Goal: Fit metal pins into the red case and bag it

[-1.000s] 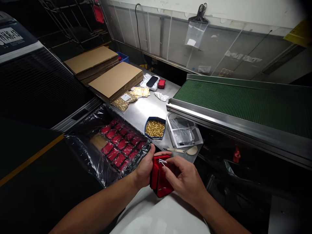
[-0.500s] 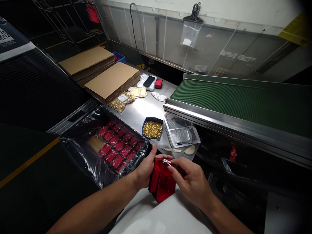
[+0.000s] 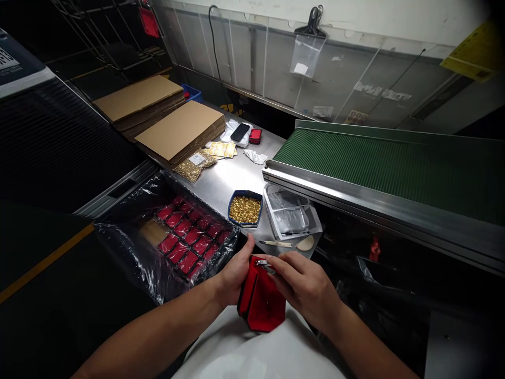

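My left hand [image 3: 235,276] is closed around the left side of an open red case [image 3: 268,300] with a black outer edge, its thumb pointing up. The case is tilted towards me, just above my white-clad lap [image 3: 236,347]. At the case's top edge, my right hand [image 3: 310,284] pinches a small shiny metal piece [image 3: 265,265]; its exact kind is too small to tell. Beyond the hands, a blue tray [image 3: 245,225] holds many small gold-coloured parts [image 3: 244,209]. Left of my hands, a box lined with black plastic [image 3: 138,263] contains several rows of red cases [image 3: 189,235].
A green conveyor belt [image 3: 355,158] with a metal side rail runs along the right. Cardboard stacks [image 3: 181,129] lie on the metal table [image 3: 236,173] at the back left. A white tray with plastic bags [image 3: 290,216], a cutter knife [image 3: 276,243] and a phone [image 3: 240,132] are also there.
My right hand has shifted slightly left along the case's top edge. The piece between its fingers looked like thin white strips earlier and now shows as shiny metal. My left hand keeps its hold.
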A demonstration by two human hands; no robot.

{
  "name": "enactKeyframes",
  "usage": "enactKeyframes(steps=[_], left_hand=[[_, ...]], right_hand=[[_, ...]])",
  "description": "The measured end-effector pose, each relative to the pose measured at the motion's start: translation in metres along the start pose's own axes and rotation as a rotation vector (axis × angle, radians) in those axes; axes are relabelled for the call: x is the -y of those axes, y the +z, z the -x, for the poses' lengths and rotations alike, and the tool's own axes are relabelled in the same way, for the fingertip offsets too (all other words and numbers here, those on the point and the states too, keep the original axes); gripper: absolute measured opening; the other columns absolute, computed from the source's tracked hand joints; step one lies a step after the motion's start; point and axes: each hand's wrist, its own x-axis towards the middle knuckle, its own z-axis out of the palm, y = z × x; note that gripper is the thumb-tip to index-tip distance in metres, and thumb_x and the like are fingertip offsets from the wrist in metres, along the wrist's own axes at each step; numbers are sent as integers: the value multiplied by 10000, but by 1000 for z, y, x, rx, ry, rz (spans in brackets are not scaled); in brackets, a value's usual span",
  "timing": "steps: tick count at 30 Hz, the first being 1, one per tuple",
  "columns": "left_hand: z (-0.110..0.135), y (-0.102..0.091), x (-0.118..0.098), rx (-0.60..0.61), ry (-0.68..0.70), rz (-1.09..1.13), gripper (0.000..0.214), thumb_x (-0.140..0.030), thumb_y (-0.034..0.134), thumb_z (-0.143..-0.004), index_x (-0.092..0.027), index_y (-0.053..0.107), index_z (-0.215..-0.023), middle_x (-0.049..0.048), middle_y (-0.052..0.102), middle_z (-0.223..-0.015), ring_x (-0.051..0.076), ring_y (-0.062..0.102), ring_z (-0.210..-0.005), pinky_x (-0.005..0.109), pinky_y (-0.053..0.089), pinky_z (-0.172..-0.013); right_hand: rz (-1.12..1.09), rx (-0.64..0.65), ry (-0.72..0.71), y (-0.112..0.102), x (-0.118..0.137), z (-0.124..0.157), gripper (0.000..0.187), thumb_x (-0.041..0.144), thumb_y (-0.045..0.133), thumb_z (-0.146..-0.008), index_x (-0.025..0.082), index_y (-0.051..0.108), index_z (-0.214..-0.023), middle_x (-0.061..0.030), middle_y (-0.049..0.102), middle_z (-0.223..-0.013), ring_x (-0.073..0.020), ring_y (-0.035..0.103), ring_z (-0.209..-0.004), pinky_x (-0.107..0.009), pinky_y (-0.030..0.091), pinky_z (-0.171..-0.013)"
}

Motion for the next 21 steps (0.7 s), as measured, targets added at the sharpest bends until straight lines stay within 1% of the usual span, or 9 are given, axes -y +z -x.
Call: enactKeyframes(steps=[4, 8, 11, 13, 16, 18, 19, 21], left_hand=[[-1, -1, 0, -8, 3, -10, 706, -716, 332, -902, -99, 639, -1056, 127, 706, -814, 204, 655, -663, 242, 443, -575], [-2, 0, 0, -1, -10, -69, 743, -729, 304, -899, -86, 649, -1042, 139, 706, -782, 227, 672, -725, 253, 465, -625], [-3, 4, 0, 20, -23, -104, 776, -739, 265, -898, -83, 656, -1033, 152, 710, -828, 224, 670, -737, 255, 475, -638], [-3, 4, 0, 3, -23, -129, 781, -740, 259, -899, -82, 662, -1021, 154, 713, -850, 209, 663, -713, 252, 480, -643], [-2, 2, -2, -69, -8, -156, 796, -761, 296, -878, -73, 666, -1028, 166, 714, -851, 207, 656, -678, 262, 478, -629], [-3, 0, -3, -118, 1, -136, 823, -786, 323, -852, -63, 663, -1048, 175, 713, -846, 240, 666, -705, 294, 490, -649], [-3, 0, -4, -139, -4, -109, 842, -798, 325, -841, -56, 663, -1049, 177, 711, -835, 256, 669, -719, 316, 499, -668], [-6, 1, -4, -171, -29, -35, 882, -816, 293, -831, -40, 665, -1024, 177, 702, -797, 274, 668, -732, 340, 507, -696]], right_hand=[[82, -34, -87, -1, -3, 0, 459, 117, 572, -877, 159, 481, -1325, -73, 592, -928, -128, 529, -809, -264, 463, -680], [121, 10, -152, -2, -8, 0, 434, 102, 517, -896, 126, 475, -1327, -90, 607, -912, -135, 534, -780, -289, 458, -677], [110, -10, -178, -4, -14, 1, 460, 76, 523, -880, 123, 465, -1334, -90, 617, -918, -132, 553, -785, -286, 476, -683], [80, -57, -161, -7, -17, 5, 474, 60, 548, -863, 142, 476, -1324, -86, 621, -938, -135, 570, -815, -279, 493, -697], [25, -159, -21, -10, -14, 14, 464, 76, 591, -845, 187, 510, -1288, -86, 612, -1015, -143, 585, -905, -275, 514, -752], [-38, -212, 53, -9, -7, 21, 450, 90, 598, -839, 183, 512, -1271, -104, 585, -1079, -156, 575, -983, -289, 517, -803], [-72, -226, 49, -8, -2, 23, 445, 94, 594, -837, 171, 505, -1265, -119, 569, -1114, -169, 565, -1030, -309, 513, -839], [-135, -234, -33, -2, 9, 25, 429, 110, 579, -831, 143, 481, -1248, -134, 560, -1132, -194, 549, -1077, -383, 479, -936]])
